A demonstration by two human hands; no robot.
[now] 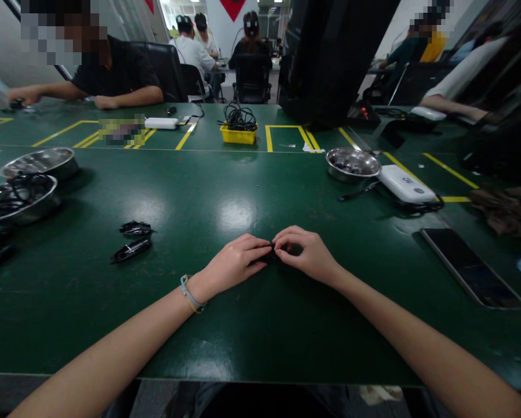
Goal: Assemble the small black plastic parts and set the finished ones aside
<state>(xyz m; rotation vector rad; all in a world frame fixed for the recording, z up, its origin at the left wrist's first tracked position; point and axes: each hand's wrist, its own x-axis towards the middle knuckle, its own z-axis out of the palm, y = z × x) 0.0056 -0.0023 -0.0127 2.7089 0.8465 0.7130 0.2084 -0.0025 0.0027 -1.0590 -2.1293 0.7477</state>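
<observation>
- As my left hand (237, 258) pinches one small dark piece (272, 248), mostly hidden, my right hand (308, 253) pinches it too.
- Two black bundles (131, 250): tabletop (260, 331), left side.

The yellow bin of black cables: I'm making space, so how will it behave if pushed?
The yellow bin should probably slide upright, being low and wide. The black cables, loosely coiled above its rim, look floppy and may spill.
</observation>
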